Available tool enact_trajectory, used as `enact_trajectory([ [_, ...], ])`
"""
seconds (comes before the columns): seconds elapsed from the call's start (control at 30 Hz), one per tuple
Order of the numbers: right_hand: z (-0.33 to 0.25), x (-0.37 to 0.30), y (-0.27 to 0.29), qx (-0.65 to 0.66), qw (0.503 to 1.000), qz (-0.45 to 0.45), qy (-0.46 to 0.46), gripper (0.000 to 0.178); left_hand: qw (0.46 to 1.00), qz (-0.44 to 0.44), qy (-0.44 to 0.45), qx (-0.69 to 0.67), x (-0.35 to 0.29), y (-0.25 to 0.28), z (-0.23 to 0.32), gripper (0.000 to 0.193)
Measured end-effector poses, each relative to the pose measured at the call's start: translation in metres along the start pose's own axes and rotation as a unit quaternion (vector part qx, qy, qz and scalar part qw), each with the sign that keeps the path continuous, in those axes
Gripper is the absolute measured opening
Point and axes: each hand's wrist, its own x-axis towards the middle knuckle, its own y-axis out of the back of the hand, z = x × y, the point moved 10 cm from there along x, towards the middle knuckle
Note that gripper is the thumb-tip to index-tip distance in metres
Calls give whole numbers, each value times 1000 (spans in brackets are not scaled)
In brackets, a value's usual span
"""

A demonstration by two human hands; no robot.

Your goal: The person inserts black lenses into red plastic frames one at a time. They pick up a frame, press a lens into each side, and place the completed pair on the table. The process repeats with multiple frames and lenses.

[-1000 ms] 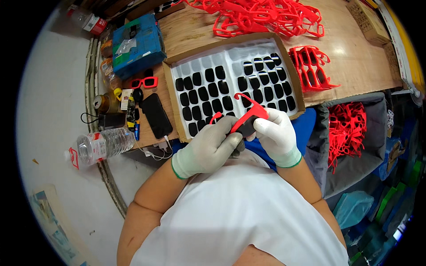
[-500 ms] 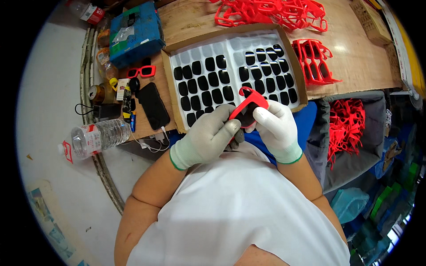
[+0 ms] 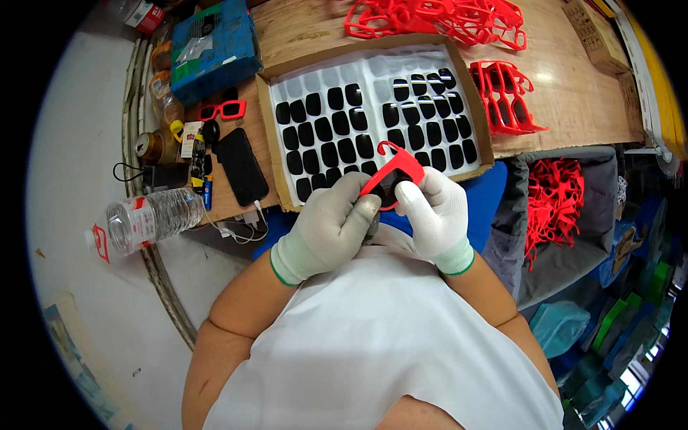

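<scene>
Between my two gloved hands is a pair of red sunglasses (image 3: 398,166), held over my lap just in front of the box's near edge. My left hand (image 3: 331,218) is closed round one end of the frame. My right hand (image 3: 435,215) pinches the other end, its thumb against the front by a dark lens. Part of the frame is hidden behind my fingers. Beyond my hands lies a shallow cardboard box (image 3: 266,129) lined with white sheet, with rows of dark lenses (image 3: 346,150) on it.
Tangled red frames (image 3: 437,18) lie at the back of the wooden table (image 3: 301,29), beside stacked red sunglasses (image 3: 505,100). A grey bin (image 3: 602,215) of red frames stands at right. Left are a phone (image 3: 242,167), another red pair (image 3: 223,110), a blue box (image 3: 215,54) and a plastic bottle (image 3: 154,218).
The sunglasses and both hands have shifted slightly left. My right thumb has moved a little along the frame's front. Both hands keep their hold, and the whole view has shifted slightly.
</scene>
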Motion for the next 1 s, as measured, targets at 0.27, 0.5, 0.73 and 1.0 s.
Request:
enact_trajectory([
  [0.27, 14, 3, -12, 211, 977, 0, -28, 23, 999, -32, 18, -36, -1, 3, 2, 25],
  [0.5, 23, 3, -22, 348, 927, -111, -77, 22, 982, -78, 56, -163, -6, -2, -10, 28],
  [0.73, 14, 2, -11, 162, 985, -20, -51, 19, 997, 2, 56, -50, -6, 5, -15, 30],
  [1.0, -6, -4, -1, -18, 998, 41, 44, 18, 996, 57, -37, 61, -8, 3, 6, 24],
])
